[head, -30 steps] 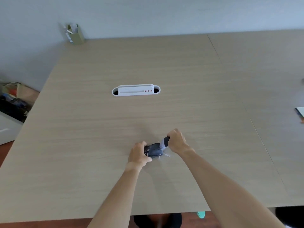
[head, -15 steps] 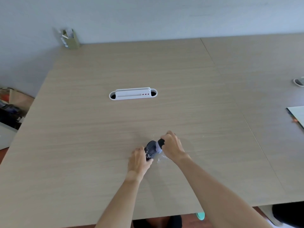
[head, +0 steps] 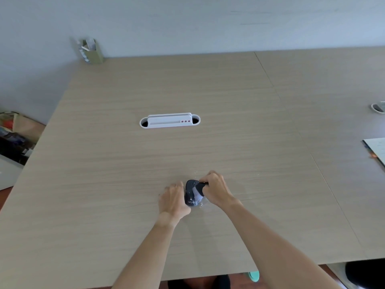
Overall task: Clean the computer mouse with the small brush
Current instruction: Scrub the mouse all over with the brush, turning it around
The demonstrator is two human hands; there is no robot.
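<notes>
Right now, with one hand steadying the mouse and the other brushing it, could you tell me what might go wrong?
1. The left hand touches only one side of the mouse, so a firm stroke could push it sideways across the smooth table.
2. The right hand covers most of the brush, so stroke aim is hard to judge.
3. Pale specks beside the mouse may get swept wider across the table.

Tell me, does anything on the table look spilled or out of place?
Small pale specks lie scattered on the table around the mouse, which sits between the left hand and the right hand holding the brush. They look like loose debris. Nothing else stands out.
</notes>
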